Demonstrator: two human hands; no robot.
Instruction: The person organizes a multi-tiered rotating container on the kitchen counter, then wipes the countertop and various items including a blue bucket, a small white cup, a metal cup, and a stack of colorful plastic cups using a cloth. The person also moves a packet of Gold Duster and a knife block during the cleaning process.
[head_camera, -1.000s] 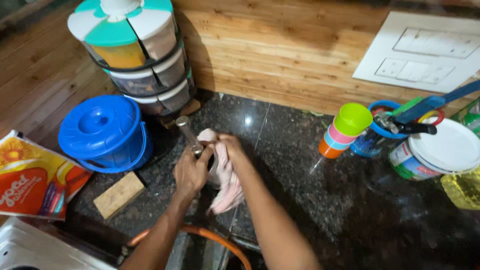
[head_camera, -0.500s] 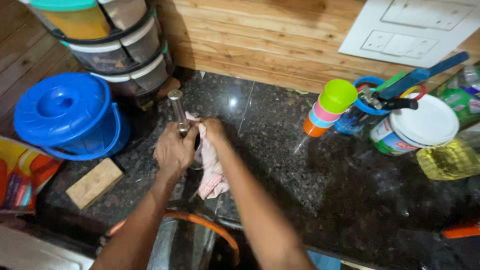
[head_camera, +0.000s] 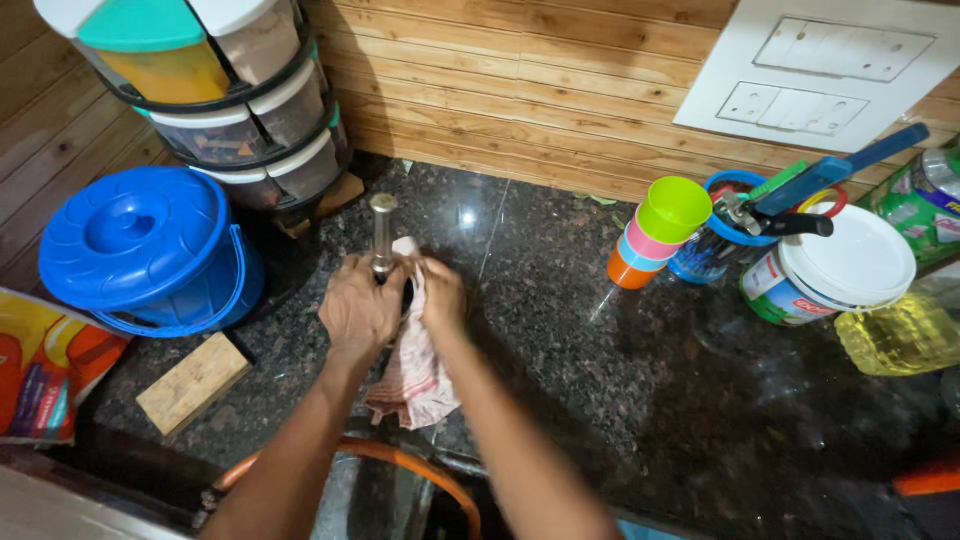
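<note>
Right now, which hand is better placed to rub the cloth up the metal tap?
Probably the right hand: it grips the pink cloth beside the metal tap. The left hand is closed around the tap's lower stem, so it looks better suited to steadying it.

both hands gripping steel rod (head_camera: 381, 232), pink cloth (head_camera: 415, 370)

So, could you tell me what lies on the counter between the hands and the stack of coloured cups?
Nothing stands there: the head view shows only bare dark granite counter between the hands, right hand nearest, and the stacked cups.
</note>
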